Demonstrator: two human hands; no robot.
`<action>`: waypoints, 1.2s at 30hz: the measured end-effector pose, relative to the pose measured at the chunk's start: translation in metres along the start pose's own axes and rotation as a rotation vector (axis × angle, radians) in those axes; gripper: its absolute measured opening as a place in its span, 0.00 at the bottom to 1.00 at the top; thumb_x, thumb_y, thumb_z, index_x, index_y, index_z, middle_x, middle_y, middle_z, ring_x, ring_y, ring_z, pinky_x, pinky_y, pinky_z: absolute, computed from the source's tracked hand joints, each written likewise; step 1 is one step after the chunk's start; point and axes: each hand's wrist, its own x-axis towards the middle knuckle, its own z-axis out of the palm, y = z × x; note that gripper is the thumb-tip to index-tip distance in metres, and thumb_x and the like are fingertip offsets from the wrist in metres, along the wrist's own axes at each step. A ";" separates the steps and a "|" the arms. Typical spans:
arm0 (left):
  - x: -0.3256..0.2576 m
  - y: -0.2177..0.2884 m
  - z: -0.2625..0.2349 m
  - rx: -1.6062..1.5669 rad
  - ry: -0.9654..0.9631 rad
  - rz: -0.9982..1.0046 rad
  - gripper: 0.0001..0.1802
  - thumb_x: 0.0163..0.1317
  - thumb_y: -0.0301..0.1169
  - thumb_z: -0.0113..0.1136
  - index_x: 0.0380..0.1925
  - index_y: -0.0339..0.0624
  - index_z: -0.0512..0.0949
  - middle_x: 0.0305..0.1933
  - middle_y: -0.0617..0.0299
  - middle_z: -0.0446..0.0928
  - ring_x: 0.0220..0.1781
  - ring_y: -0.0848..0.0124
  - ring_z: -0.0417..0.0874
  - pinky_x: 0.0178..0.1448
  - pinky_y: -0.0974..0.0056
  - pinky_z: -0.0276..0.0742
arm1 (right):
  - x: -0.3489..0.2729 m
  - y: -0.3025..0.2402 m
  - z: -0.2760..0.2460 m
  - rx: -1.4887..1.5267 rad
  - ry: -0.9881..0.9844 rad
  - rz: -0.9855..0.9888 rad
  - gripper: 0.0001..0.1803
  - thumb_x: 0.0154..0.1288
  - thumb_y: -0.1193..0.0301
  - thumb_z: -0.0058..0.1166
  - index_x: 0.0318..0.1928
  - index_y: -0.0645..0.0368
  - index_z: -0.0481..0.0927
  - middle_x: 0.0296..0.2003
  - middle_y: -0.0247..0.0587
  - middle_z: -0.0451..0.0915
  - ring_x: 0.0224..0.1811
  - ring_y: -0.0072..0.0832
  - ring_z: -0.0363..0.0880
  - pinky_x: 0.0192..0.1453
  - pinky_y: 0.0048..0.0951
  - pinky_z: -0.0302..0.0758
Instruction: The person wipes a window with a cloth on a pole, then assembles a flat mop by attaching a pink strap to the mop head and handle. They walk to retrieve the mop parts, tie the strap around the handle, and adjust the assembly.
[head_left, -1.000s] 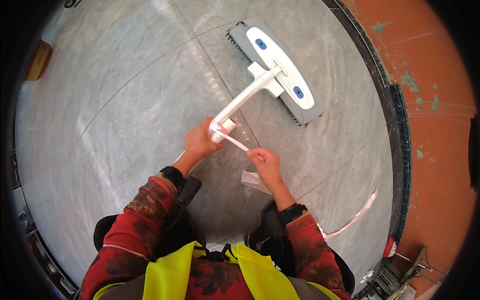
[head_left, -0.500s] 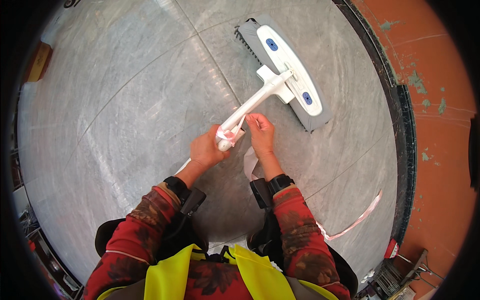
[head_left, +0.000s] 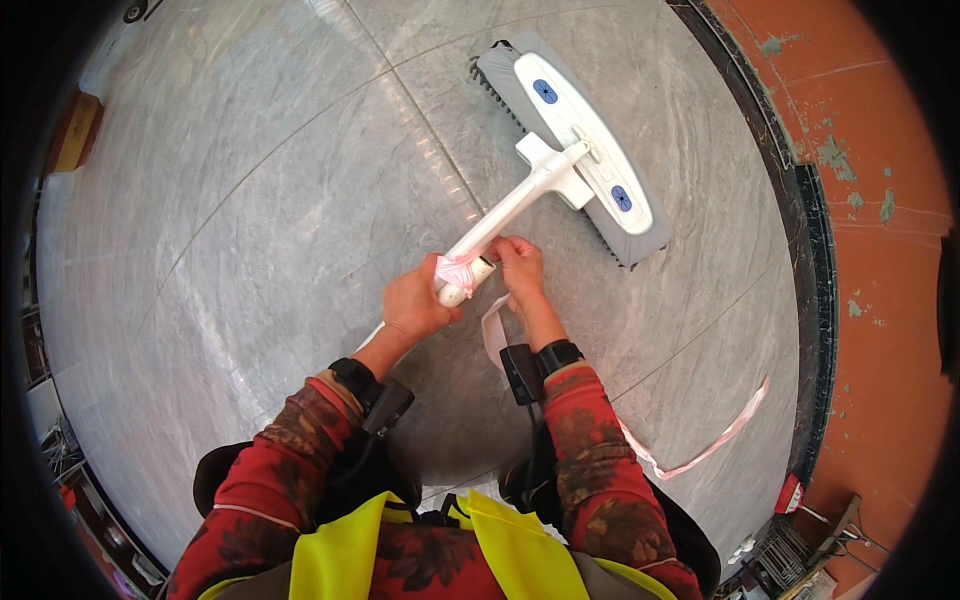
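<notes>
A mop [head_left: 585, 140] with a wide white head plate and grey cloth lies on the floor ahead of me. Its white handle [head_left: 508, 208] slopes down toward my knees. My left hand [head_left: 412, 303] is closed round the handle and a short white tube [head_left: 482, 268] alongside it. A pale pink strip [head_left: 456, 274] is wrapped round both of them there. Just right of the tube, my right hand [head_left: 521, 270] has its fingers pinched on the strip, partly hidden behind the tube's end. The strip's loose length hangs below that hand and trails over the floor to the right.
Grey floor tiles with dark seams lie all round. A black edging [head_left: 818, 330] borders an orange, scuffed surface [head_left: 890, 290] at the right. A brown box [head_left: 77, 132] stands at the far left. Metal racks [head_left: 785, 550] are at the lower right.
My right hand has moved slightly down and in against the tube. The strip, stretched from handle to fingers before, now lies flatter round the handle and tube. My left hand keeps its hold.
</notes>
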 end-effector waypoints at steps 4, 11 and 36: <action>-0.002 0.002 0.000 -0.012 0.013 0.009 0.34 0.36 0.40 0.72 0.48 0.52 0.71 0.37 0.53 0.82 0.41 0.50 0.83 0.43 0.52 0.77 | 0.010 0.017 -0.004 -0.074 0.033 -0.068 0.07 0.63 0.71 0.57 0.28 0.60 0.83 0.25 0.28 0.79 0.27 0.16 0.71 0.33 0.21 0.67; -0.005 0.004 0.001 -0.041 0.019 -0.011 0.36 0.32 0.38 0.73 0.48 0.51 0.72 0.38 0.52 0.82 0.42 0.49 0.83 0.44 0.52 0.77 | 0.015 0.058 0.003 -0.341 0.062 -0.190 0.10 0.61 0.67 0.62 0.27 0.60 0.83 0.24 0.40 0.82 0.27 0.21 0.76 0.35 0.28 0.73; 0.011 -0.012 -0.002 -0.176 -0.135 0.071 0.40 0.33 0.36 0.75 0.53 0.51 0.73 0.44 0.56 0.81 0.47 0.57 0.82 0.51 0.58 0.77 | -0.019 0.102 0.024 -0.516 0.201 -0.360 0.13 0.73 0.64 0.43 0.45 0.56 0.78 0.34 0.53 0.82 0.39 0.52 0.81 0.41 0.43 0.76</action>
